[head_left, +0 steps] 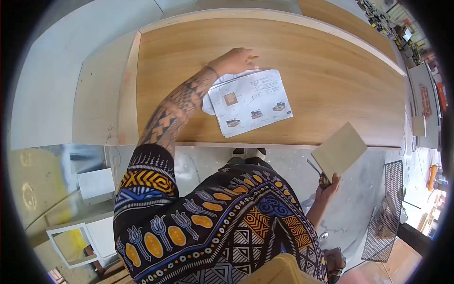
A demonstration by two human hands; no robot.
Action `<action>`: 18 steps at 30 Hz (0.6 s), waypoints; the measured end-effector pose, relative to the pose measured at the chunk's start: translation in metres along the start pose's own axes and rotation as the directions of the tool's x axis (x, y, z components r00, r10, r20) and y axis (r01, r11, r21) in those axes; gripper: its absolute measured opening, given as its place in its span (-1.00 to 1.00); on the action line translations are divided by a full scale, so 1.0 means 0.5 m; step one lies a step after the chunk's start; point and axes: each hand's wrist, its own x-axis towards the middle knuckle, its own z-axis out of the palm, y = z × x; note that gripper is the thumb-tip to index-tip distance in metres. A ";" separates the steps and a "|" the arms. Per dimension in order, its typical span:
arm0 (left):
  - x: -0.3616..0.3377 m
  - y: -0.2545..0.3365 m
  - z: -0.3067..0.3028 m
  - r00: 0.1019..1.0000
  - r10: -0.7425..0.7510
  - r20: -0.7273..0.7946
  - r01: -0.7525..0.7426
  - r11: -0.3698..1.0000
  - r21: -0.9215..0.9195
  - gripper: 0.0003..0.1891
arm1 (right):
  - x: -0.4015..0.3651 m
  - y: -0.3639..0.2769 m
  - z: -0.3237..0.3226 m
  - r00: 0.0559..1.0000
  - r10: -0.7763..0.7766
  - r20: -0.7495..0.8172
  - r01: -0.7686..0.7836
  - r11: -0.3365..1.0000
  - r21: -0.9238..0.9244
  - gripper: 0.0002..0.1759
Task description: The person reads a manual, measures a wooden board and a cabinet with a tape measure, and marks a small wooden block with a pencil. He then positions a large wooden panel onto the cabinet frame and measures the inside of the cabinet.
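Note:
My left hand reaches over the wooden table, its fingers curled round a short yellow-orange pencil. Just below it lie overlapping printed sheets with drawings of a square part and small pictures of assembled pieces. Down at the right, past the table's front edge, my right hand grips a flat tan rectangular board by its lower corner. A slim dark metal tool sticks out beside the board from the same hand; its kind is unclear.
The table has a raised pale wooden edge at the back. To the left stands a pale panel. A white frame leans low on the left; a perforated metal sheet stands at the right.

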 end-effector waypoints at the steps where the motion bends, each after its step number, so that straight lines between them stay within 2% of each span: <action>1: -0.020 0.003 -0.014 0.998 -0.055 -0.004 0.054 0.994 -0.091 -0.48 | 0.027 -0.002 0.010 1.000 -0.006 -0.025 0.007 1.000 0.015 -0.41; 2: -0.042 0.007 -0.023 0.994 -0.109 -0.003 0.106 0.977 -0.182 -0.48 | 0.055 -0.004 0.024 0.999 -0.013 -0.049 0.014 0.999 0.030 -0.54; 3: -0.147 -0.010 -0.003 0.990 -0.128 0.060 0.138 0.968 -0.210 -0.48 | -0.017 -0.010 0.037 0.996 0.038 -0.085 -0.038 0.999 -0.003 -0.54; 5: -0.188 -0.032 0.014 0.986 -0.149 -0.078 0.116 0.941 -0.319 -0.55 | 0.060 0.001 0.099 0.998 0.069 -0.013 -0.069 0.997 -0.018 -0.64; 7: -0.221 -0.059 0.068 0.970 -0.219 -0.104 0.156 0.891 -0.426 -0.58 | 0.135 0.033 0.150 0.999 0.043 0.023 -0.043 0.999 0.005 -0.66; 9: -0.274 -0.014 0.091 0.946 -0.320 -0.046 0.246 0.807 -0.537 -0.62 | 0.176 0.044 0.202 0.998 0.032 0.061 -0.034 0.999 0.032 -0.68; 11: -0.330 0.019 0.178 0.933 -0.357 -0.048 0.254 0.749 -0.612 -0.65 | 0.180 0.033 0.258 0.969 0.081 0.233 -0.079 0.997 -0.018 -0.73; 13: -0.385 0.067 0.282 0.937 -0.341 0.077 0.275 0.585 -0.763 -0.66 | 0.206 0.045 0.270 0.970 0.113 0.217 -0.102 0.993 -0.061 -0.76; 15: -0.430 0.149 0.337 0.953 -0.258 0.160 0.300 0.724 -0.622 -0.63 | 0.228 0.050 0.256 0.965 0.134 0.228 -0.107 0.986 -0.126 -0.78; 16: -0.448 0.199 0.345 0.950 -0.231 0.212 0.313 0.715 -0.625 -0.63 | 0.236 0.043 0.243 0.960 0.142 0.239 -0.115 0.986 -0.125 -0.78; 18: -0.455 0.266 0.371 0.942 -0.221 0.251 0.332 0.704 -0.628 -0.62 | 0.252 0.019 0.205 0.943 0.264 0.202 -0.155 0.886 -0.437 -0.80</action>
